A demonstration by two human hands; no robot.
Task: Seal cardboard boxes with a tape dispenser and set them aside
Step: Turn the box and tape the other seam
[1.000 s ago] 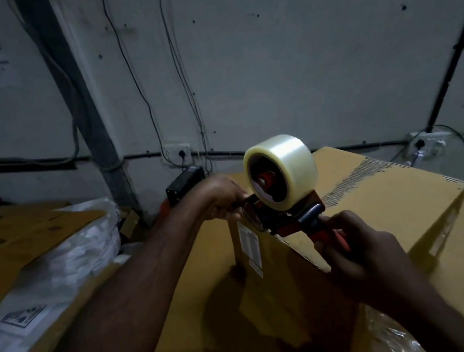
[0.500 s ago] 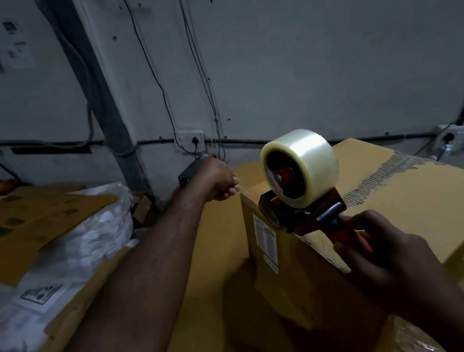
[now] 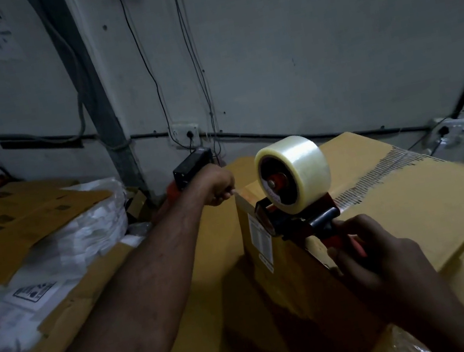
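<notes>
Head view: the right hand (image 3: pixel 375 259) grips the red tape dispenser (image 3: pixel 294 220) on the brown cardboard box (image 3: pixel 415 205) edge. Curled fingers (image 3: pixel 222 198) of the left hand (image 3: pixel 217 183) pinch the clear tape strip (image 3: pixel 244 203).

A packing storeroom: stacked cardboard boxes (image 3: pixel 415 205), bare wall (image 3: pixel 296 55), exposed cables (image 3: pixel 194 58).

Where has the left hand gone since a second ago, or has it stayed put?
Yes. The left hand, pinching tape, has moved along the box edge toward the wall, away from the tape dispenser.
</notes>
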